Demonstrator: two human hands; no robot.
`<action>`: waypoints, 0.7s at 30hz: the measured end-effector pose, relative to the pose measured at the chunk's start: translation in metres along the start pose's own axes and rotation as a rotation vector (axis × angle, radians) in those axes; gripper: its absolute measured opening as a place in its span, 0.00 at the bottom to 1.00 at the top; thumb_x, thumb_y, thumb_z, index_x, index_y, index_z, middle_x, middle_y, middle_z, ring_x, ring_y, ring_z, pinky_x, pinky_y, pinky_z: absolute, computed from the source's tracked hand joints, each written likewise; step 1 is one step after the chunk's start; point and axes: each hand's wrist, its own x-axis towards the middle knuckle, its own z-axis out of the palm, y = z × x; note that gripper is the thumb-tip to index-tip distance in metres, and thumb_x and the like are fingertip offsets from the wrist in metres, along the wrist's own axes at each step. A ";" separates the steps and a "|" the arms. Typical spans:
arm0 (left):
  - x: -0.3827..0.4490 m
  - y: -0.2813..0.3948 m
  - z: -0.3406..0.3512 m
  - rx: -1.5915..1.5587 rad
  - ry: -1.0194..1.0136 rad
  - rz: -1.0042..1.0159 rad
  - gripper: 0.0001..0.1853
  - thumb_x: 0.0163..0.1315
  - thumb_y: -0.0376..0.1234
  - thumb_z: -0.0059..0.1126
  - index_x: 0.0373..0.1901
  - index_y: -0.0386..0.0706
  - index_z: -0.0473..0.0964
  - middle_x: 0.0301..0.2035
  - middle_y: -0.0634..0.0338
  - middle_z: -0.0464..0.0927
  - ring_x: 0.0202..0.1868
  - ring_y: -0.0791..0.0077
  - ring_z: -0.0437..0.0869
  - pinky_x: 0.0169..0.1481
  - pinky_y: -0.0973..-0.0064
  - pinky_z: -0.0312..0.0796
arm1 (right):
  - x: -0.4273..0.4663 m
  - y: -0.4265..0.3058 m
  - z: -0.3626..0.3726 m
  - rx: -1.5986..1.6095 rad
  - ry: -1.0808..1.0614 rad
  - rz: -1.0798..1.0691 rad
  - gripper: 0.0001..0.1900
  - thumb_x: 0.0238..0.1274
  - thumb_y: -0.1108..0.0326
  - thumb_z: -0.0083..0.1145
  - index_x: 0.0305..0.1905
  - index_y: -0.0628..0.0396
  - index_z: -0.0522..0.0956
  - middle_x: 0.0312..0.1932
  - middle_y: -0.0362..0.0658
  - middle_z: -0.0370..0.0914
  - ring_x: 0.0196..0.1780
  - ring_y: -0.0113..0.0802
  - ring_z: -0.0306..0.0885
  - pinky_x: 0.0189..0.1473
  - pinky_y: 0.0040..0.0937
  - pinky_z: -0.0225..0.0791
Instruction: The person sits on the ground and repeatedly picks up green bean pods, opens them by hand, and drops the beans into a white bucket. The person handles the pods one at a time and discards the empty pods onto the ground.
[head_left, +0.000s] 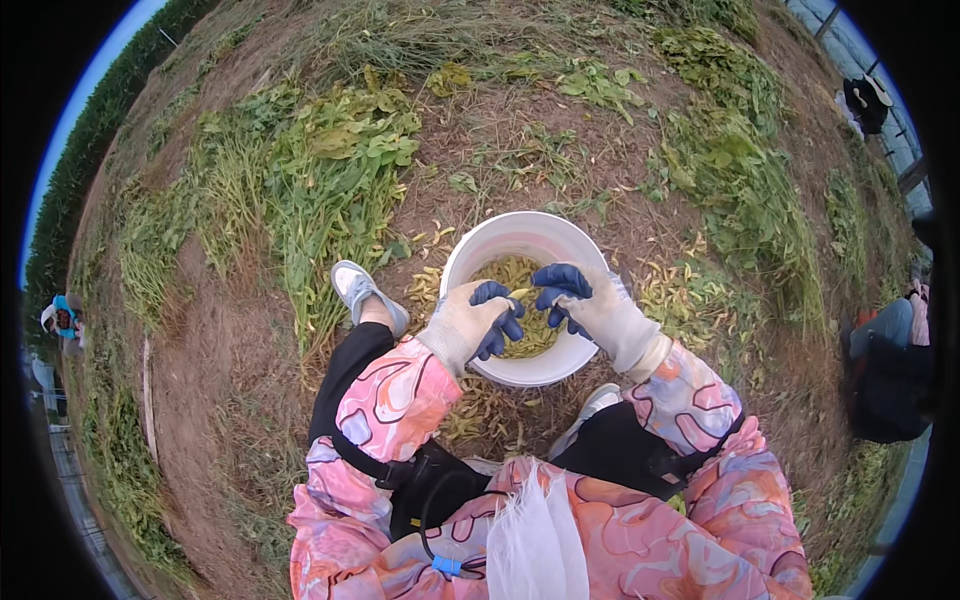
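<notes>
A white plastic bucket (466, 256) stands on the soil between my feet, with many yellow-green bean pods (534, 341) in its bottom. Above its opening, my left hand (476, 319), in a cream glove with dark blue fingers, holds a single yellow-green pod (520, 293) at the thumb and fingertips. My right hand (589, 304) wears a matching glove and is also over the bucket, close to the pod's far end. Its fingers are curled, and I cannot tell whether they grip anything.
Loose pods (682, 300) lie on the ground around the bucket. Uprooted leafy bean plants are heaped at left (337, 165) and right (750, 187). One person (64, 322) is far off at left; another person (892, 337) is partly visible at the right edge.
</notes>
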 end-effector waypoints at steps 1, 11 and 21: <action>0.000 -0.001 -0.002 -0.053 -0.042 0.002 0.11 0.63 0.35 0.50 0.39 0.37 0.77 0.25 0.56 0.82 0.14 0.77 0.75 0.16 0.83 0.64 | 0.000 0.004 0.001 -0.026 0.004 -0.130 0.20 0.57 0.80 0.55 0.56 0.61 0.74 0.41 0.42 0.80 0.40 0.26 0.79 0.39 0.24 0.73; -0.010 0.002 -0.007 -0.129 -0.303 0.001 0.13 0.67 0.38 0.49 0.41 0.37 0.76 0.24 0.57 0.80 0.12 0.79 0.72 0.16 0.83 0.63 | -0.001 0.007 0.004 -0.131 -0.069 -0.401 0.17 0.55 0.79 0.58 0.51 0.62 0.77 0.44 0.41 0.79 0.47 0.26 0.76 0.49 0.28 0.70; -0.016 -0.005 0.003 0.337 -0.060 0.278 0.12 0.66 0.37 0.48 0.44 0.39 0.74 0.24 0.53 0.80 0.18 0.69 0.78 0.23 0.73 0.69 | -0.006 -0.002 0.009 -0.577 0.133 -0.733 0.13 0.50 0.77 0.61 0.44 0.57 0.78 0.37 0.51 0.80 0.41 0.51 0.79 0.41 0.39 0.73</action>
